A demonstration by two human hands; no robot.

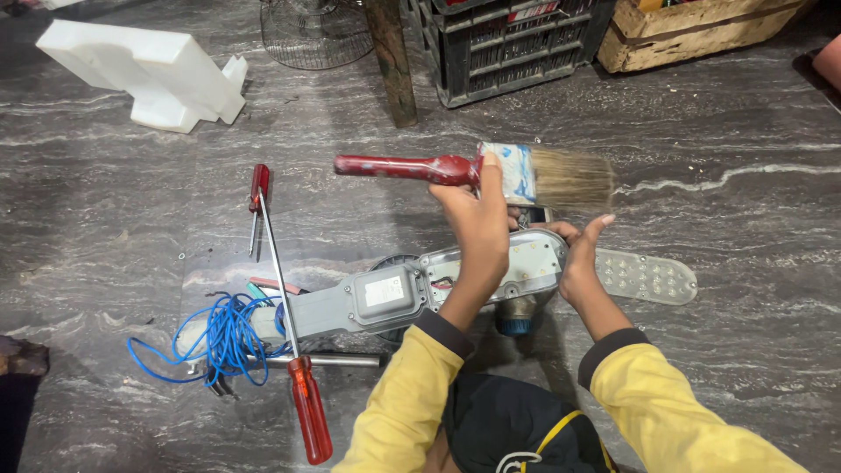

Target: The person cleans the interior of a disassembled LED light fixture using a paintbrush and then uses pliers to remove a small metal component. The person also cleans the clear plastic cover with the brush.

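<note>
- Head view looks straight down on a grey street lamp [412, 293] lying flat on a streaked stone floor [727, 114]; every place below is told from this lamp.
- Its housing is already open: the pale inner plate shows at the head end, and the clear lens cover [646, 277] lies just beside that end, off to the right.
- Brushing looks to be under way, not finished. How clean the inside is, I cannot tell from here.
- The left hand [477, 229] is above the lamp's open head, its fingers wrapped tight round a red-handled paintbrush [477, 171]; the thumb presses on the metal band near the bristles. The brush is held level, just beyond the lamp, bristles pointing right and not touching the lamp.
- The right hand [580, 258] steadies the lamp's head end. Its thumb sticks up, spread away from the rest, and the other fingers curl under the edge, mostly hidden.
- A long red screwdriver [293, 350] lies across the lamp's narrow end; a shorter one [257, 197] rests well beyond that end.
- A blue wire [223, 337] is bundled loosely at the lamp's tail.
- A white foam block [149, 70] and a black crate [508, 44] stand well beyond the lamp.
</note>
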